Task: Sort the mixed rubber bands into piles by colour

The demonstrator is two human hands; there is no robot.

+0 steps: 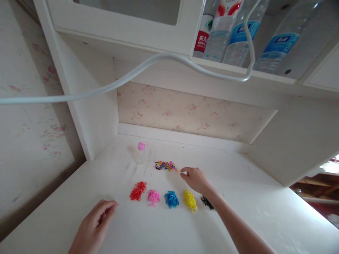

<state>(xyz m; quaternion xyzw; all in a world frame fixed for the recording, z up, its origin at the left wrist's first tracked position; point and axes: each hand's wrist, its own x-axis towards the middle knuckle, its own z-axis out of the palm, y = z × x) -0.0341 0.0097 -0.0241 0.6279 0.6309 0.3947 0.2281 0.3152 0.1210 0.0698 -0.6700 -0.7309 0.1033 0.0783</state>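
My right hand (195, 178) reaches over the table to the right end of a mixed pile of small coloured rubber bands (165, 165). Its thumb and forefinger are pinched together, and a pale yellow rubber band (178, 170) shows at their tips. My left hand (96, 220) rests at the front left, fingers curled against the thumb, with nothing visible in it. Sorted piles lie in a row between the hands: red bands (138, 191), pink bands (153, 197), blue bands (171, 199), yellow bands (190, 200) and black bands (207, 202), the last partly hidden by my right forearm.
A small clear bottle with a pink cap (141, 153) stands behind the red pile. A white cable (159, 58) hangs across the front of the cabinet. Several plastic bottles (278, 47) stand on the shelf above. White side panels (312, 141) enclose the white table (148, 233).
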